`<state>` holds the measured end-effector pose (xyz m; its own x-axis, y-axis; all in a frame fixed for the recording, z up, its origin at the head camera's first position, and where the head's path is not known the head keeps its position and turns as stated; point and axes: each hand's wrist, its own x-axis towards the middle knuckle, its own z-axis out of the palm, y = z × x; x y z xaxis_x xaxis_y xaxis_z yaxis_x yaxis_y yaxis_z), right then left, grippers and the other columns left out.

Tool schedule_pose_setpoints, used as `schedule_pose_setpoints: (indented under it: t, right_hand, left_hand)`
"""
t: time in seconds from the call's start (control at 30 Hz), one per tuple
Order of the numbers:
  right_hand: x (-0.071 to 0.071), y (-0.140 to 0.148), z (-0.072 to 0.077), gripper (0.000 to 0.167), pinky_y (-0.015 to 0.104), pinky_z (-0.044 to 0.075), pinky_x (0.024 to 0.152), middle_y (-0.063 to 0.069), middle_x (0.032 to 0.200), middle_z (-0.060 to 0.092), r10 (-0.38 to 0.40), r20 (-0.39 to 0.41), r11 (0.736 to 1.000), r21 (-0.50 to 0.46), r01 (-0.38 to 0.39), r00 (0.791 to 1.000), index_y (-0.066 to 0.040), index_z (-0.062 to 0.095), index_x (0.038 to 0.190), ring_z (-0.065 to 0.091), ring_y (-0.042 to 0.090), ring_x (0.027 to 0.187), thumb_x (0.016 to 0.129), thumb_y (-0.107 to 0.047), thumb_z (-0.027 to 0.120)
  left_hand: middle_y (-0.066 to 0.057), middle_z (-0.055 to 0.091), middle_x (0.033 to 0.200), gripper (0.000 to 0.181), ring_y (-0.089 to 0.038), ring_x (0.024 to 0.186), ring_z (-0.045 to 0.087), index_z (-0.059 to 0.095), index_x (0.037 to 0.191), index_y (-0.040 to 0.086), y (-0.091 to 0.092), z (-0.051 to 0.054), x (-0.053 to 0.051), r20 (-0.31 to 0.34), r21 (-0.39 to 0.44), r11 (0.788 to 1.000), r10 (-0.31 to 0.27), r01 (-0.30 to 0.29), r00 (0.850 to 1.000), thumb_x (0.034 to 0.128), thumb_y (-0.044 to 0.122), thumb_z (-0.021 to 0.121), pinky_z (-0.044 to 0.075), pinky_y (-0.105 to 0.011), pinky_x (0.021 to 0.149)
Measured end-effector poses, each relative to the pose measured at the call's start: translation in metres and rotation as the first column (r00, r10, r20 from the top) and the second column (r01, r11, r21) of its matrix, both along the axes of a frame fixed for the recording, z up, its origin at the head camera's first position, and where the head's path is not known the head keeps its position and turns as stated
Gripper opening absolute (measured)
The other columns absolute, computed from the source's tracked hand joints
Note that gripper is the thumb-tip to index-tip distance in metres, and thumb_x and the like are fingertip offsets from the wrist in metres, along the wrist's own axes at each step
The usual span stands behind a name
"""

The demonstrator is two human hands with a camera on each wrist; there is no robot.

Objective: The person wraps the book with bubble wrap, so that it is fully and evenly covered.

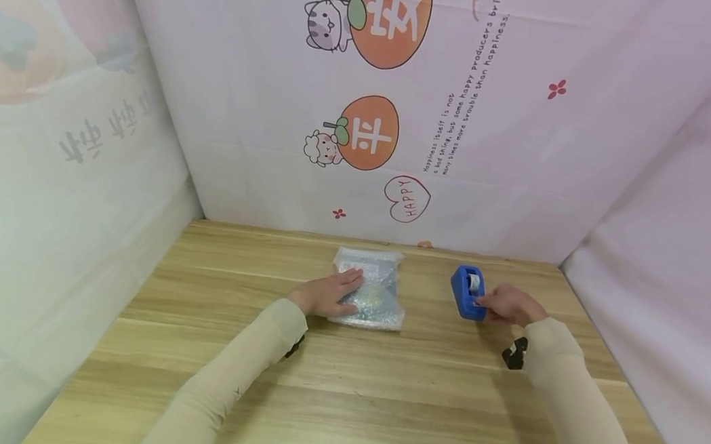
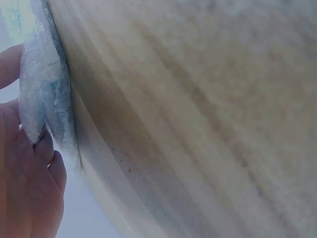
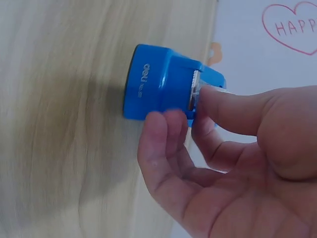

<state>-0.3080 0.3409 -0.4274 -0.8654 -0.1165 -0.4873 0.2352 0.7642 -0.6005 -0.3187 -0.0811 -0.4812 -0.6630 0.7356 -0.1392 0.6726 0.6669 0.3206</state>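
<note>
A flat package in clear bubble wrap (image 1: 382, 288) lies on the table, its contents blurred by the wrap. My left hand (image 1: 329, 294) rests on its left side with fingers extended across the top; the left wrist view shows that hand (image 2: 32, 183) against the puffy edge of the bubble wrap (image 2: 49, 74). To the right stands a blue tape dispenser (image 1: 465, 300) holding a small roll of tape (image 1: 474, 282). At its toothed cutter (image 3: 193, 89), my right hand (image 3: 233, 148) pinches the tape end between thumb and index finger. The other fingers are loosely bent.
The wooden table (image 1: 345, 398) meets a printed white cloth backdrop (image 1: 262, 141) behind the package and dispenser. Cloth also hangs along the left and right sides. A dark wrist device (image 1: 515, 354) shows at the right cuff.
</note>
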Motion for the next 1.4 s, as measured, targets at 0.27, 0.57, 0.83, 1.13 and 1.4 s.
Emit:
schedule_pose_setpoints:
  t: [0.27,0.57,0.83,1.13,1.4]
  right_hand:
    - [-0.003,0.009,-0.004,0.02,0.032,0.061,0.085,0.005,0.094,0.059,-0.109,0.092,0.98,-0.16,0.122,0.99,0.004,0.048,0.11,0.062,0.015,0.085,0.109,-0.015,0.054]
    - [-0.008,0.015,-0.005,0.026,0.03,0.059,0.087,0.007,0.102,0.06,-0.111,0.162,0.957,-0.249,0.149,0.981,0.008,0.046,0.123,0.061,0.016,0.091,0.11,-0.014,0.05]
    - [-0.006,0.016,-0.005,0.028,0.026,0.059,0.084,0.011,0.104,0.058,-0.164,0.237,0.913,-0.33,0.238,0.957,0.009,0.043,0.129,0.06,0.014,0.091,0.111,-0.013,0.046]
    - [-0.001,0.017,-0.014,0.014,0.021,0.06,0.076,0.003,0.083,0.065,-0.207,0.212,0.862,-0.421,0.281,0.955,0.008,0.057,0.11,0.064,0.01,0.076,0.106,-0.003,0.049]
    - [0.012,0.023,-0.019,0.022,0.022,0.062,0.083,0.003,0.087,0.075,-0.246,0.191,0.794,-0.522,0.311,0.95,0.015,0.061,0.118,0.071,0.011,0.082,0.102,0.004,0.05]
  left_hand:
    - [-0.017,0.013,0.178,0.076,-0.035,0.166,0.013,0.02,0.167,0.0,0.0,-0.001,0.002,0.005,-0.005,1.0,0.003,-0.003,1.0,0.1111,0.043,0.048,0.019,-0.049,0.136]
    - [-0.018,0.013,0.178,0.076,-0.036,0.166,0.013,0.02,0.167,-0.002,0.001,0.0,0.001,0.006,0.002,1.0,0.006,-0.006,1.0,0.111,0.042,0.048,0.019,-0.049,0.136]
    - [-0.017,0.011,0.178,0.076,-0.036,0.166,0.011,0.019,0.168,0.0,0.001,0.001,0.003,0.012,-0.004,1.0,0.012,-0.012,1.0,0.1112,0.042,0.048,0.018,-0.049,0.136]
    - [-0.017,0.012,0.178,0.077,-0.036,0.166,0.012,0.019,0.168,0.0,0.0,0.0,0.002,0.011,-0.004,1.0,0.016,-0.016,1.0,0.111,0.043,0.048,0.019,-0.049,0.136]
    - [-0.016,0.011,0.178,0.077,-0.036,0.166,0.012,0.018,0.168,0.001,0.0,-0.001,0.001,0.012,-0.007,1.0,0.015,-0.015,1.0,0.1112,0.045,0.047,0.018,-0.049,0.136]
